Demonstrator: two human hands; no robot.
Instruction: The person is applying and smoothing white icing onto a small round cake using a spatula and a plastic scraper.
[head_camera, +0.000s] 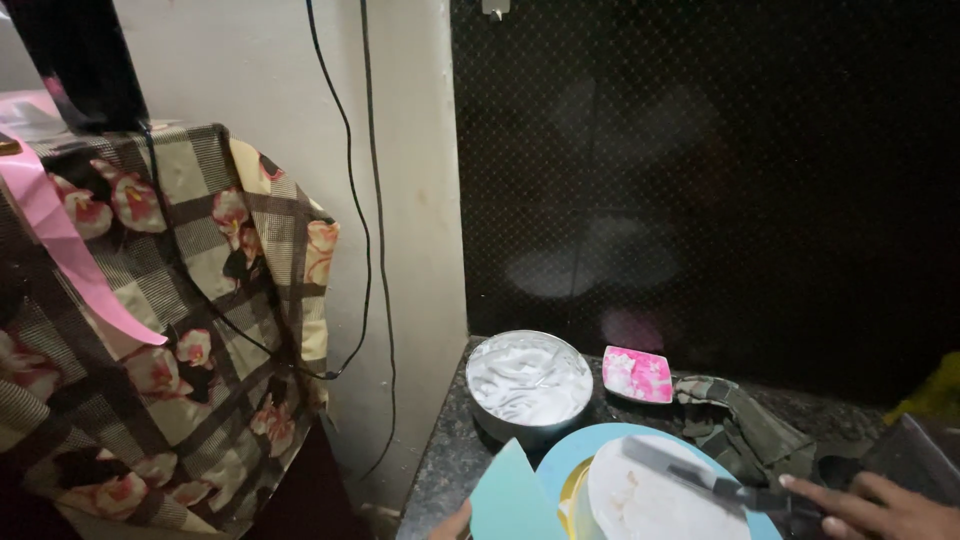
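Near: your right hand (880, 508) grips a palette knife (690, 472) laid flat across the cake (650, 500), thinly creamed on its blue board (600, 445); your left hand (452, 524) barely shows, grip indiscernible. Farther: a cream-filled bowl (529, 380), a pink dish (637, 374).

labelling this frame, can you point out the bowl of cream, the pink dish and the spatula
bowl of cream (528, 380), head view, on the white cream surface
pink dish (637, 374), head view, middle of its inside
spatula (680, 468), head view, on the flat blade
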